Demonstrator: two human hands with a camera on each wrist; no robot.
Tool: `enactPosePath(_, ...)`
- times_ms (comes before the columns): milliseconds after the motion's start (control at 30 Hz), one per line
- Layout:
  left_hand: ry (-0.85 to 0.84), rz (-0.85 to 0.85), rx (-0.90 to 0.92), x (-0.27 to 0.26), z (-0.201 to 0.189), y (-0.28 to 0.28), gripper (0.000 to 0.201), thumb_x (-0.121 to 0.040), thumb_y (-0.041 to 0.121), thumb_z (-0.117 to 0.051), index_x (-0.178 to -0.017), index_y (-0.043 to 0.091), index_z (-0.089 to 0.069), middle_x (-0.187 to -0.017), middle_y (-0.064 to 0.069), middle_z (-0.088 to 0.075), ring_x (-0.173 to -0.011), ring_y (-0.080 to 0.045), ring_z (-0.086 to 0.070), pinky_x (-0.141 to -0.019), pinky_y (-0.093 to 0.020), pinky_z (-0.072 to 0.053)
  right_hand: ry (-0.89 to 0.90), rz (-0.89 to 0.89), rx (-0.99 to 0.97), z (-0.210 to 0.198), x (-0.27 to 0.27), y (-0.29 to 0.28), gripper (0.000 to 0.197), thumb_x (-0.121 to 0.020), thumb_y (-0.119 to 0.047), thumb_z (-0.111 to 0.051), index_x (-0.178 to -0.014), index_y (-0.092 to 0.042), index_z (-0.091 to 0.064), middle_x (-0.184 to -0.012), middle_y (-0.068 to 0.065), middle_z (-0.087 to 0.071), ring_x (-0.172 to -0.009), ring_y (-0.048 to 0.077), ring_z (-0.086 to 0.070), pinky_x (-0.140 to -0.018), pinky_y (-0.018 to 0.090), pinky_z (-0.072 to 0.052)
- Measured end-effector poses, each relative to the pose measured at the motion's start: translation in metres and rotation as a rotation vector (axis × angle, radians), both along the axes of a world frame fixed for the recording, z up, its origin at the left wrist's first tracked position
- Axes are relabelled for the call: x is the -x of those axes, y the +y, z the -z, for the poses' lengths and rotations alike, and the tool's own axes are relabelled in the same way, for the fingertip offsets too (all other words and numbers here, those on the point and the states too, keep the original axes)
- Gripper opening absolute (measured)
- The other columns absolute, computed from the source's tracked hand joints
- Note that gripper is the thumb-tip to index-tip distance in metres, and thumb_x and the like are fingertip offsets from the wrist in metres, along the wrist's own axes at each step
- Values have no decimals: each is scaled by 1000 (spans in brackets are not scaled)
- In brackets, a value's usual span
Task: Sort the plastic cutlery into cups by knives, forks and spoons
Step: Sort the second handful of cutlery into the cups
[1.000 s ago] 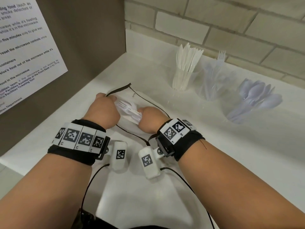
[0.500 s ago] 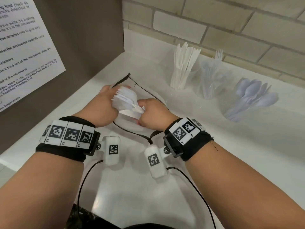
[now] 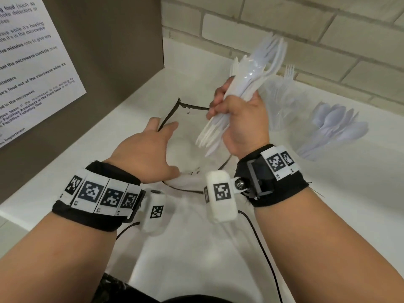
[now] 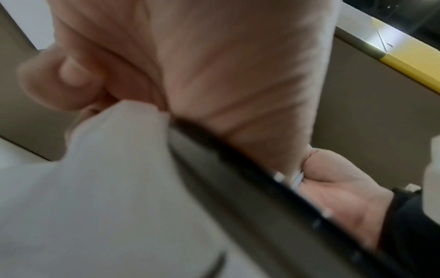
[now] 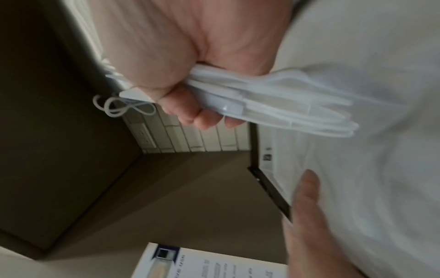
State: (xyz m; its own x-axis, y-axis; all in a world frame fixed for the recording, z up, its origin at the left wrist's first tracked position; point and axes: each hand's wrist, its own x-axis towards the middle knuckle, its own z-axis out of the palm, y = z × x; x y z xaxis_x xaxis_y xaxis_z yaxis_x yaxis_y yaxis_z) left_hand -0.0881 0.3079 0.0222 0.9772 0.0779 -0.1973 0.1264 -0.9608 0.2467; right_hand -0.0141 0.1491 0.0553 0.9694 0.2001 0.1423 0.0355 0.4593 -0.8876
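Note:
My right hand (image 3: 237, 119) grips a thick bundle of white plastic cutlery (image 3: 258, 71) and holds it raised above the counter, heads tilted up toward the wall. Forks and knives show in the bundle. In the right wrist view the fingers (image 5: 202, 118) curl round the handles of the bundle (image 5: 273, 101). My left hand (image 3: 148, 149) rests with spread fingers on a clear bag (image 3: 196, 132) with a black rim, lying flat on the counter. The fork cup (image 3: 284, 101) and spoon cup (image 3: 328, 132) stand at the right. The knife cup is mostly hidden behind the bundle.
A white counter (image 3: 349, 204) runs to a brick wall (image 3: 328, 29) at the back. A brown side panel with a printed notice (image 3: 32, 62) closes off the left. Black cables (image 3: 262, 248) trail from my wrist cameras over the near counter.
My right hand has lifted the bundle of cutlery out of the bag and up to the right. My left hand let go of the bundle and now lies spread on the bag.

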Motion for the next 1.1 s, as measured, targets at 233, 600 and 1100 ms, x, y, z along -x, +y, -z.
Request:
enactPosePath(233,19,-47,12,3,-3,-12,120,-58,60,-76,-149,28,-5,-148,-3,-10,-102,-27,-60,-75,-29,-46,-52,10,226,19,5,-3,28,-53,9,-51,-71,-12,-56,-64,7,-54,-63,25,-51,-61,35,-47)
enactPosePath(600,16,10,75,4,6,-17,116,-59,56,-76,-149,33,-7,-150,1,-7,-100,-26,-61,-80,-28,-48,-14,-148,699,74,7,0,18,-67,-14,-68,-78,-27,-63,-82,7,-65,-91,36,-66,-91,50,-52)
enactPosePath(1100,52,-271,31,0,-21,20,47,-81,59,-58,-119,36,-42,-156,-7,15,-132,-44,-36,-104,-50,-35,328,-167,-251,17,0,-14,24,-93,5,-43,-79,-14,-48,-58,5,-49,-60,21,-51,-61,28,-51)
